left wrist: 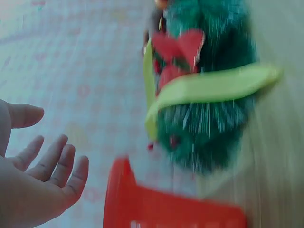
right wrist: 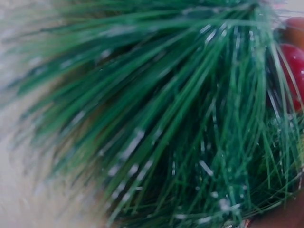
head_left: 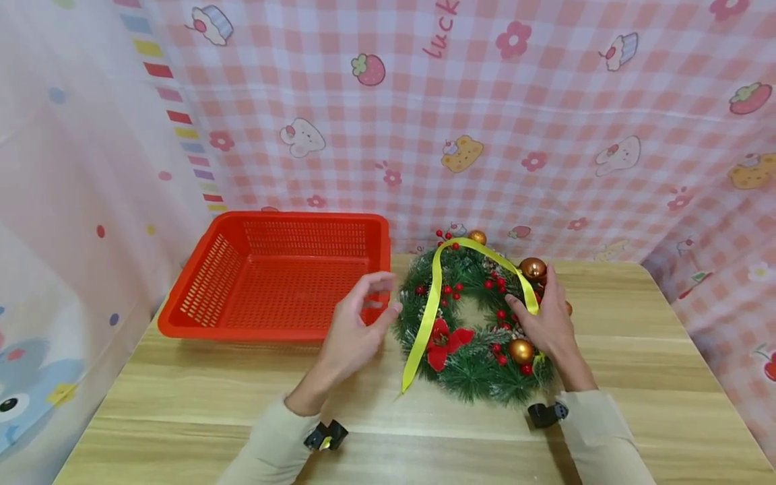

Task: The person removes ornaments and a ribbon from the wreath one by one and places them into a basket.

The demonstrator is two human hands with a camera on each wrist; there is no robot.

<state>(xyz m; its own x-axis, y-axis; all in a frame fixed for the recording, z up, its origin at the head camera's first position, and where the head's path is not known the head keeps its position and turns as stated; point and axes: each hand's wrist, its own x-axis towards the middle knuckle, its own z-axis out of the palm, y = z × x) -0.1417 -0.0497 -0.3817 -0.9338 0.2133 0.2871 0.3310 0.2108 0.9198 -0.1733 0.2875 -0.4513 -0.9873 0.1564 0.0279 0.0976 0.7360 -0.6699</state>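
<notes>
A green pine wreath (head_left: 479,377) with red berries, gold balls (head_left: 533,268) and a red flower (head_left: 445,342) lies on the wooden table (head_left: 182,397). A yellow ribbon (head_left: 432,303) loops over it. My right hand (head_left: 542,316) lies on the wreath's right side, thumb toward the inner ring and fingers over the outer edge, gripping it. My left hand (head_left: 378,296) hovers just left of the wreath, fingers loosely curled, holding nothing. The left wrist view shows the left hand (left wrist: 42,175) relaxed, apart from the wreath (left wrist: 209,128) and ribbon (left wrist: 213,85). The right wrist view shows only wreath needles (right wrist: 166,118) and a berry (right wrist: 292,61).
A red plastic basket (head_left: 273,333) with slotted walls stands on the table's back left, close to my left hand; its rim (left wrist: 156,209) shows in the left wrist view. Pink checked cloth hangs behind and to both sides. Bare table lies in front of the wreath.
</notes>
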